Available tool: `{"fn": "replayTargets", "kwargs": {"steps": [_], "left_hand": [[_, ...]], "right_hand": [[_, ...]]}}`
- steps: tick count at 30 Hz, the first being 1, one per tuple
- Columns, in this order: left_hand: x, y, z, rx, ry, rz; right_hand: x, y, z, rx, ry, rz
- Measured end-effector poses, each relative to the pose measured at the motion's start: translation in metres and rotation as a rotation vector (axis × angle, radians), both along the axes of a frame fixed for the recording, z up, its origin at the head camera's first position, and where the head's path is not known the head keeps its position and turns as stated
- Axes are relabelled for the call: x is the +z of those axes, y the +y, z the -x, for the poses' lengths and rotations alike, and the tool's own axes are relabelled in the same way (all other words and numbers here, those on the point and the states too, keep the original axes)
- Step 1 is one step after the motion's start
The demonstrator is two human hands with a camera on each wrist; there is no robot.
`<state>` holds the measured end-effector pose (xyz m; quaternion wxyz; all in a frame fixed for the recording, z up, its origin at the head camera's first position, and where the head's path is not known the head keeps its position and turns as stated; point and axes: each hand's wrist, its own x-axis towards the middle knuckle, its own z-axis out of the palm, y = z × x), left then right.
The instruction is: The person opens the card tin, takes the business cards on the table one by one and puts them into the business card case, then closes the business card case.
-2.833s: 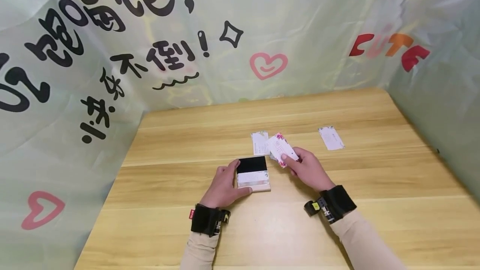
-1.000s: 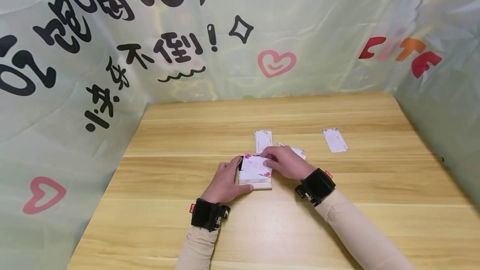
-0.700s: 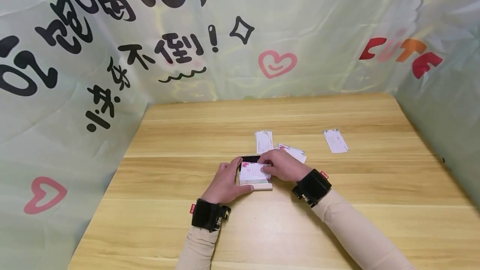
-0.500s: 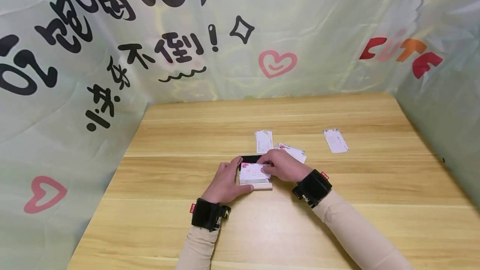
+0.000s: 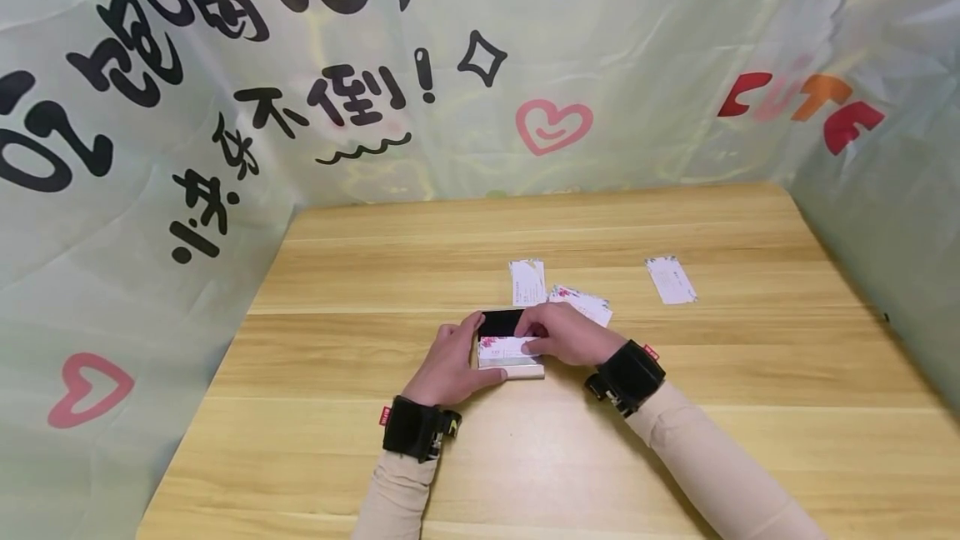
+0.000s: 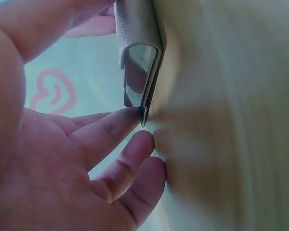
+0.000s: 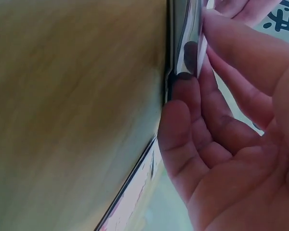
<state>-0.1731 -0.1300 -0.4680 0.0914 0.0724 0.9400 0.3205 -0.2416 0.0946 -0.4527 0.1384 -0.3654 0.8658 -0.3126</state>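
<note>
A business card case (image 5: pixel 525 372) with a pale cover and dark inner face lies on the table in front of me. My left hand (image 5: pixel 444 367) grips it from the left, thumb along the near edge and index finger at the far left corner. Its rounded pale end (image 6: pixel 138 29) shows in the left wrist view. My right hand (image 5: pixel 572 332) pinches a white card with pink flowers (image 5: pixel 498 347) at its right side, the card lying low in the case. Seen from the right wrist, the thumb is on the card's face (image 7: pixel 201 50) and the curled fingers are at the case's end.
Beyond the case lies an upright white card (image 5: pixel 528 282). Several overlapping floral cards (image 5: pixel 587 304) lie just behind my right hand. Another card (image 5: pixel 671 280) is farther right on the wooden table (image 5: pixel 300 440). A printed cloth backdrop (image 5: pixel 637 40) surrounds the table's far and side edges.
My right hand has brought the pink-flowered card from the right to the case and slid it down toward the near edge, baring more dark lining. My left hand stays on the case.
</note>
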Motion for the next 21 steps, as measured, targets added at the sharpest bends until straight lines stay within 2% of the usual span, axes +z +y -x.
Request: {"fn": "replayTargets", "kwargs": {"steps": [7,9,12,16,18,21], "left_hand": [[0.001,-0.001,0.001,-0.015,0.006,0.008],[0.001,-0.001,0.001,-0.013,0.005,0.010],[0.001,-0.001,0.001,-0.010,0.002,0.008],[0.001,-0.001,0.001,-0.009,-0.005,0.002],[0.001,-0.001,0.000,-0.010,-0.008,-0.003],[0.001,0.000,-0.001,-0.008,-0.015,-0.003]], "right_hand": [[0.004,0.007,0.001,0.097,0.024,0.024],[0.006,0.012,0.004,0.087,0.034,0.035],[0.009,0.021,0.010,-0.038,0.069,0.009],[0.013,0.039,0.020,-0.274,0.114,-0.136],[0.013,0.048,0.024,-0.354,0.102,-0.237],[0.010,0.058,0.028,-0.432,0.054,-0.316]]}}
